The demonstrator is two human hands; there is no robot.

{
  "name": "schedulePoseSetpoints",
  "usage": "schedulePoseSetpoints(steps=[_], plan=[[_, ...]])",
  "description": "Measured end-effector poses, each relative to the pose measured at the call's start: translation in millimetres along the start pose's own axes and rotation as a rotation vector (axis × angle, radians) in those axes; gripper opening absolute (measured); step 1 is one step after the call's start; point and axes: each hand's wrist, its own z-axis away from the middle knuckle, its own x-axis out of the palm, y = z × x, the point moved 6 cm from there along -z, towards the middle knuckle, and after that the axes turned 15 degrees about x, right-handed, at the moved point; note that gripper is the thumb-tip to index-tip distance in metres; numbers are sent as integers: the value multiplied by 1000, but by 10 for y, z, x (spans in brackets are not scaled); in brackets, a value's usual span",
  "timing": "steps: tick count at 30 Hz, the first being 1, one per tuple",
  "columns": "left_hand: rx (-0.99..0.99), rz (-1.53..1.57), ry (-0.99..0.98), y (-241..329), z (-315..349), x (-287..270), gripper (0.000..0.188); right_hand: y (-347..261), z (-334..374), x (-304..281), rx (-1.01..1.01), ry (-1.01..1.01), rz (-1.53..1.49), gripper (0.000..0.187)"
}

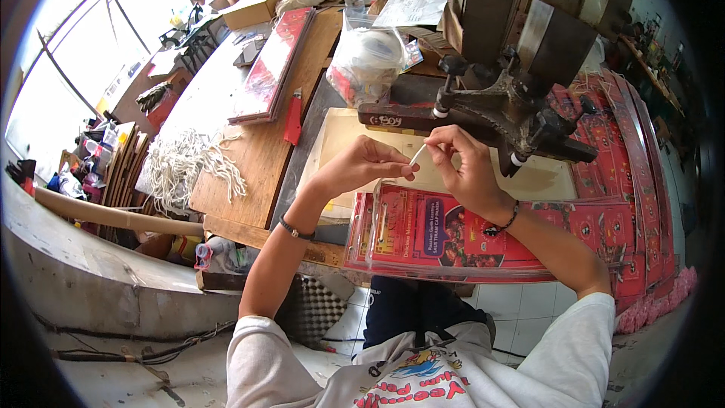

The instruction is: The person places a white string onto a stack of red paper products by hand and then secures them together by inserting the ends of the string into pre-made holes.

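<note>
Spanning the small gap between two hands: one short white cord, held above the pale board, near the rear edge of the red printed sheets. Long axis: slanting, lower end toward the person's left and body, upper end forward and right; tilt in depth cannot be told.

Left hand: fingers narrow, pinching the lower end. Right hand: fingers bent, thumb and forefinger drawn together at the upper end.

Red printed sheets: stacked, clear-edged, long side running left to right along the near side of the worktop, partly under the right forearm. Further red sheets pile up on the right.

Edges ahead: dark metal bar of the press, lying just beyond the hands, with knobs close by the right one; little room forward or to the right.

Open room: bare pale board left of the hands; bare wood beyond it, between the red cutter and the bundle of white strings.

Farther off: narrow red printed stack, pointing away; clear plastic bag, behind the bar.
</note>
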Motion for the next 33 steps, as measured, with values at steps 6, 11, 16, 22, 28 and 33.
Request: schedulePoseSetpoints(steps=[6, 11, 16, 22, 28, 33], plan=[[-28, 42, -10, -98, 24, 31, 18, -34, -5, -24, -17, 30, 9, 12], [17, 52, 47, -131, 32, 1, 16, 40, -40, 2, 23, 1, 7, 13], [79, 173, 118, -170, 20, -10, 15, 56, -44, 98, 124, -199, -103, 15], [79, -3, 129, -166, -20, 2, 9, 132, -48, 185, 132, -297, -125, 16], [3, 149, 161, -273, 30, -40, 7, 215, -5, 225, 371, -355, -251, 14], [-37, 248, 121, -236, 40, 48, 18, 91, -26, 174, 187, -267, -103, 14]])
